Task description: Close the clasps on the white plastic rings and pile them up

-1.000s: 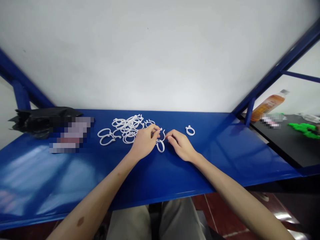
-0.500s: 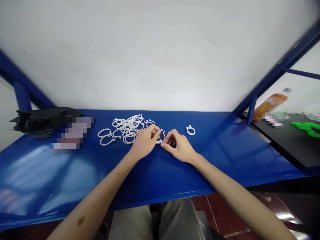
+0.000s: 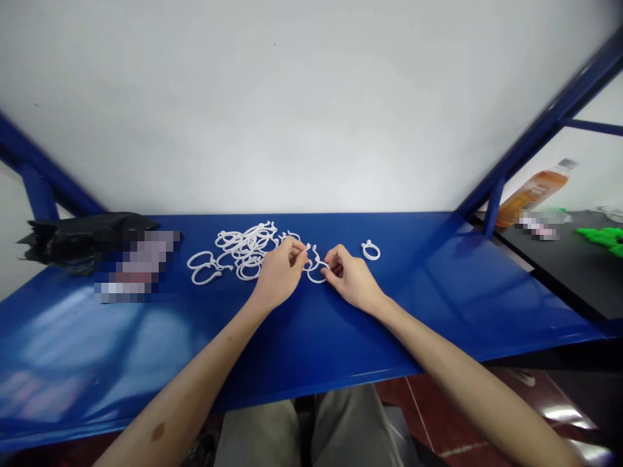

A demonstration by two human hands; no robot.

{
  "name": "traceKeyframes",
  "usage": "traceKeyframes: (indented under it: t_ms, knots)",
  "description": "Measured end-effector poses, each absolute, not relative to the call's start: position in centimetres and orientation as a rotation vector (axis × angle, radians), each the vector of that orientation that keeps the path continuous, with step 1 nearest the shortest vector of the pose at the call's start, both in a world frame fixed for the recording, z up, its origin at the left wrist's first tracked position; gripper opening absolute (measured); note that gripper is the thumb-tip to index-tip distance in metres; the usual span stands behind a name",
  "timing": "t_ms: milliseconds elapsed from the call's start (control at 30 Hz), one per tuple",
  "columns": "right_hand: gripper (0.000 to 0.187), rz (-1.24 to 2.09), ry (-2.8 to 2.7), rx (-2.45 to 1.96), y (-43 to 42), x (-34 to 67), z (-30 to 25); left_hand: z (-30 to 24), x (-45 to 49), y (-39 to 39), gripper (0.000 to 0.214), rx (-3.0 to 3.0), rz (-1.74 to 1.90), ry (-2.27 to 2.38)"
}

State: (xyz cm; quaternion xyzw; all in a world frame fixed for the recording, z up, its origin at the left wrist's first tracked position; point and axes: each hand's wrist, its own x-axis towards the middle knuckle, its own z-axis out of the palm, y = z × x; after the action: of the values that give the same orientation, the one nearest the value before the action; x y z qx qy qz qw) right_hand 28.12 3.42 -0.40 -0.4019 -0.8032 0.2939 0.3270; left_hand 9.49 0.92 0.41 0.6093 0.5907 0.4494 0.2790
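Note:
My left hand (image 3: 281, 269) is closed in a pinch on a thin white plastic ring, its small knobbed end showing at the fingertips. Close beside it, my right hand (image 3: 351, 275) pinches the right side of another white open ring (image 3: 317, 281), whose gap faces up and left. The two rings overlap or nearly touch between the hands; which, I cannot tell. A tangled pile of white rings (image 3: 249, 240) lies just left of my left hand. To the right of my right hand sits a single ring (image 3: 372, 251) with its ends together.
The blue table (image 3: 311, 350) meets a white wall (image 3: 292, 117) at the back. On the left lie a black plastic bag (image 3: 63, 243) and a blurred-out packet (image 3: 141, 263). Past the blue frame on the right are an orange drink bottle (image 3: 533, 194) and green pieces (image 3: 601, 239).
My right hand has closed on a ring, which now shows more fully between the hands. The left hand keeps its pinch almost in place. The view has shifted slightly.

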Motion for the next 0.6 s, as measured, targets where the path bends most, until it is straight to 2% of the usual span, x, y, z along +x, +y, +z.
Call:
traceKeyframes:
  t_ms: [133,267,333,600]
  knots:
    - [0.006,0.694,-2.099,-1.041,4.1,28.9,-0.2,0.3,8.2,1.4,0.011,1.897,1.131,1.812]
    - [0.008,0.67,-2.038,-1.044,4.4,29.1,-0.2,0.2,7.4,1.3,0.022,2.237,0.915,2.06]
    - [0.01,0.728,-1.997,-1.022,4.4,29.1,-0.3,0.5,7.7,1.0,0.025,2.307,0.929,2.102]
    - [0.02,0.802,-1.897,-0.929,3.6,28.7,-0.2,1.5,10.2,-0.1,0.024,1.945,1.032,1.541]
